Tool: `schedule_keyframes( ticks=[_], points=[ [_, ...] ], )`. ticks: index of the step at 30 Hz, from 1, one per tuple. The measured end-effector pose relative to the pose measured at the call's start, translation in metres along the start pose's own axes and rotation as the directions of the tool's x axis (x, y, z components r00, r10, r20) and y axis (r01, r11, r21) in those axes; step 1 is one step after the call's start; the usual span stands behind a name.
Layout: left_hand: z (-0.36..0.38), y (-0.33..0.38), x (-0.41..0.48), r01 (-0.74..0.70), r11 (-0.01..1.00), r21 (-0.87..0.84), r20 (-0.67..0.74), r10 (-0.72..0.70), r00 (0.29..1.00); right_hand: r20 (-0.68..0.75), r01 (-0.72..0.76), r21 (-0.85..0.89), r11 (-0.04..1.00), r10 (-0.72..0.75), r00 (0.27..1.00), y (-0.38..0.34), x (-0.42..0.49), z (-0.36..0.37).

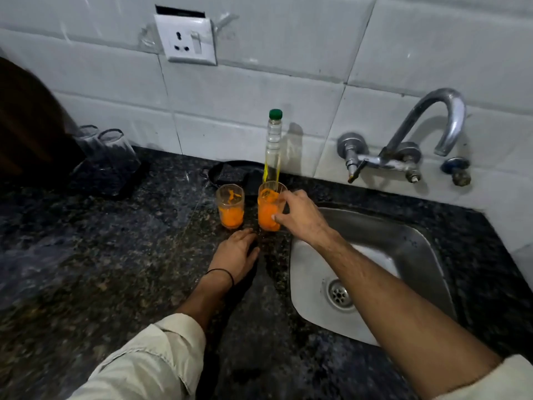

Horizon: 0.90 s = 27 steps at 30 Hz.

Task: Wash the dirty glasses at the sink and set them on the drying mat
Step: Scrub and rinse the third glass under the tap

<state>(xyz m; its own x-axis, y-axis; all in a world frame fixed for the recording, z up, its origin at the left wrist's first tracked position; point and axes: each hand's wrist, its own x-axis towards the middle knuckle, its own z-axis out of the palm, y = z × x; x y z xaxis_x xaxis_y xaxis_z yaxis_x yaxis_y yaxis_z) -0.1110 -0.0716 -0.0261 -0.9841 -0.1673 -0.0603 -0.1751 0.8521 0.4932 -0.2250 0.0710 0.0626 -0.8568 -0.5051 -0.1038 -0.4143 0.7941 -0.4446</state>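
Two glasses smeared with orange residue stand on the dark granite counter left of the steel sink [409, 243]. My right hand [300, 217] wraps around the right dirty glass [266, 212], thumb on its front and fingers at its rim. The left dirty glass [230, 209] stands free beside it. Just in front of the glasses, my left hand [238, 252] lies flat on the counter and holds nothing. Two clean glasses [115, 151] rest upside down on a dark drying mat [127, 183] at the far left. The curved tap [432, 125] is mounted on the tiled wall above the sink.
A slim clear bottle [273, 145] with a green cap stands right behind the held glass. A dark round object [230, 171] lies by the wall behind the glasses. A wall socket [186, 41] sits above. A dark brown object [28, 119] fills the left edge.
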Motion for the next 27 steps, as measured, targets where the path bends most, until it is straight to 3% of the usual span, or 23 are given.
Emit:
schedule_keyframes(
  ticks=[6, 11, 17, 22, 27],
  points=[
    [0.018, -0.014, 0.006, -0.061, 0.988, 0.143, -0.010, 0.063, 0.998, -0.016, 0.001, 0.064, 0.998, 0.000, 1.000, -0.006, 0.023, 0.015],
    [0.023, -0.018, 0.006, -0.076, 0.992, 0.105, -0.061, 0.083, 0.995, -0.058, 0.026, 0.029, 0.999, -0.024, 0.998, 0.006, 0.015, 0.011],
    [0.023, -0.002, 0.024, -0.142, 0.988, -0.062, -0.199, 0.127, 0.972, -0.153, -0.082, 0.029, 0.996, 0.086, 0.985, 0.052, -0.014, -0.012],
    [0.016, 0.047, 0.055, -0.154, 0.948, -0.279, -0.170, 0.109, 0.979, -0.248, -0.203, 0.078, 0.976, 0.216, 0.944, 0.087, -0.035, -0.038],
    [-0.005, 0.118, 0.104, -0.108, 0.904, -0.414, -0.170, 0.040, 0.985, -0.292, -0.215, 0.117, 0.970, 0.241, 0.925, 0.117, -0.048, -0.060]
  ],
)
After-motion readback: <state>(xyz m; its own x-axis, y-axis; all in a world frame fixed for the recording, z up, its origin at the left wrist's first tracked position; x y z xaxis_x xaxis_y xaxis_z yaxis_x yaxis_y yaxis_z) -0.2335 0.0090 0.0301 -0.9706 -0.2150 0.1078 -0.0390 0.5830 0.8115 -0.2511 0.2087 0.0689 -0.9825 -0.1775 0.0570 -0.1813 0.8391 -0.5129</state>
